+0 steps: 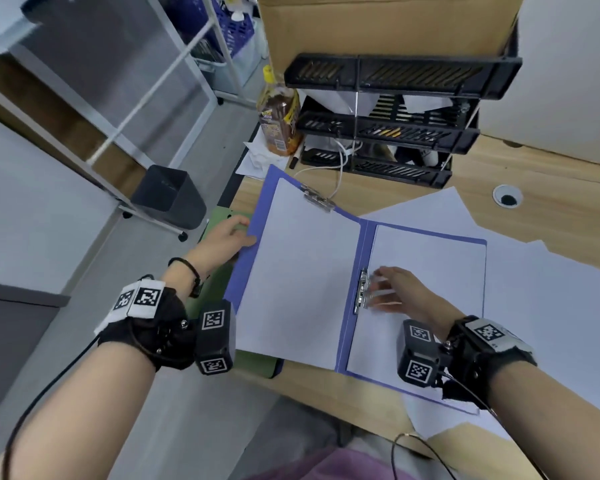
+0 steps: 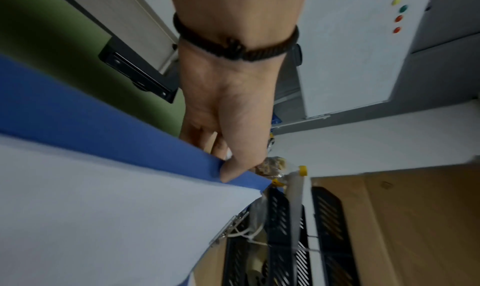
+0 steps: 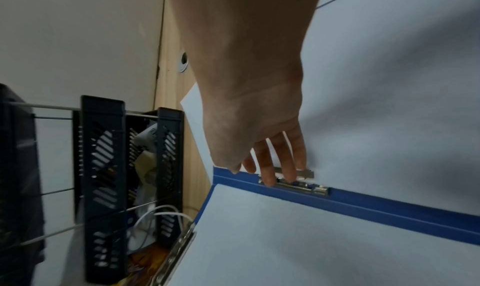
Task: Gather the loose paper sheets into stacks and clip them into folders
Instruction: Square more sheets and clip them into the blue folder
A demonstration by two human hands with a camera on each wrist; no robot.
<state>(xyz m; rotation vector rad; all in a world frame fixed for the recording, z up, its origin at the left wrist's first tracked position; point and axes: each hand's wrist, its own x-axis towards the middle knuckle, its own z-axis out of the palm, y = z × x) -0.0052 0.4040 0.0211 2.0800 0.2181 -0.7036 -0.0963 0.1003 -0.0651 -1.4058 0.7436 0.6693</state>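
Note:
A blue folder (image 1: 364, 244) lies open on the wooden desk (image 1: 534, 188). White sheets fill both halves; a metal clip (image 1: 317, 199) holds the left stack (image 1: 302, 271) at its top. My left hand (image 1: 241, 233) pinches the left cover's outer edge, thumb on top of the blue folder (image 2: 78, 109), fingers under it. My right hand (image 1: 378, 289) lies on the right stack with straight fingers touching the spine clip (image 1: 362, 293). In the right wrist view its fingertips (image 3: 269, 180) rest on the spine clip (image 3: 303, 185). Loose sheets (image 1: 551, 289) spread to the right.
A green folder (image 1: 222, 216) lies under the blue one at the desk's left edge. Behind stand black stacked trays (image 1: 395, 126), a drink bottle (image 1: 279, 116) and a cardboard box (image 1: 378, 22). A cable hole (image 1: 507, 196) is at far right. A dark bin (image 1: 168, 195) stands on the floor.

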